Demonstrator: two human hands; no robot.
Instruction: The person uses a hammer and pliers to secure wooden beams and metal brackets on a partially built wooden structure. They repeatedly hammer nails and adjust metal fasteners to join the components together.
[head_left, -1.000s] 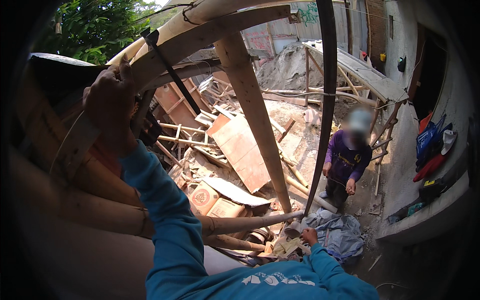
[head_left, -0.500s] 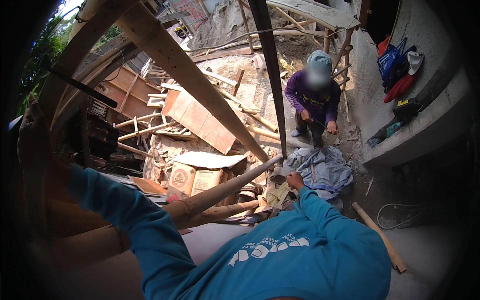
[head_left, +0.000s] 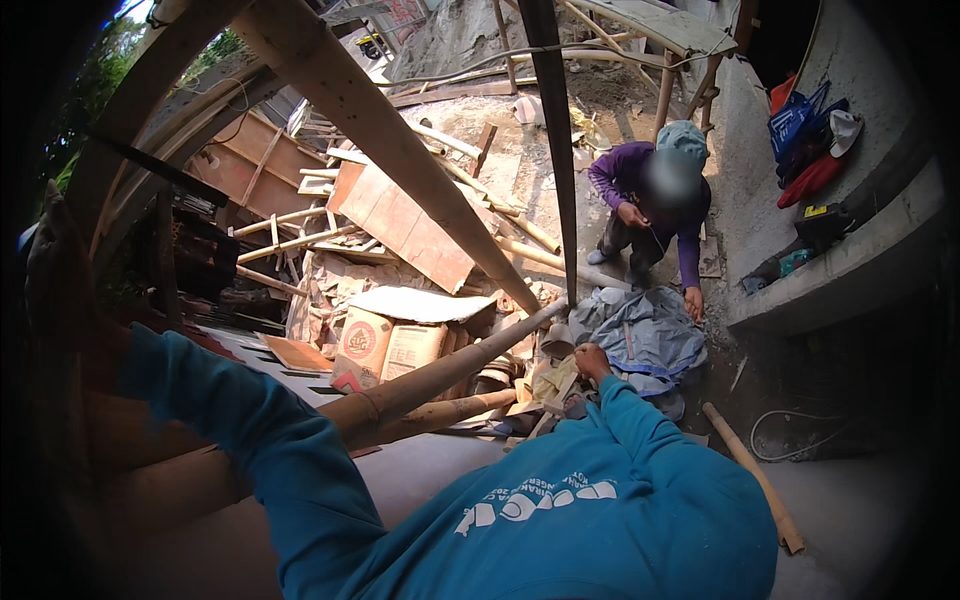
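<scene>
At the dim far left, my left hand (head_left: pixel 55 265) is raised with its fingers stretched upward, beside dark timber; whether it touches the timber is unclear. My right hand (head_left: pixel 592 361) is closed at the near edge of a crumpled grey sheet (head_left: pixel 650 335). What it holds, if anything, is hidden. Left of it stands a small grey bucket (head_left: pixel 557 342). A bamboo pole (head_left: pixel 440 370) slants from under my left arm toward that bucket. Its far end meets a dark upright bar (head_left: pixel 552 130) and lies near the foot of a thick bamboo post (head_left: pixel 380 150).
A co-worker in a purple shirt (head_left: pixel 625 170) bends beyond the sheet, a thin line at one hand. Boards (head_left: pixel 405 230), bamboo lengths and printed paper sacks (head_left: pixel 362 345) clutter the ground. A loose bamboo piece (head_left: pixel 755 478) lies right; bags (head_left: pixel 800 125) hang on the wall.
The co-worker has bent lower and shifted right, with one hand now reaching down beside the grey sheet. My hands have stayed nearly in place; the view has shifted slightly.
</scene>
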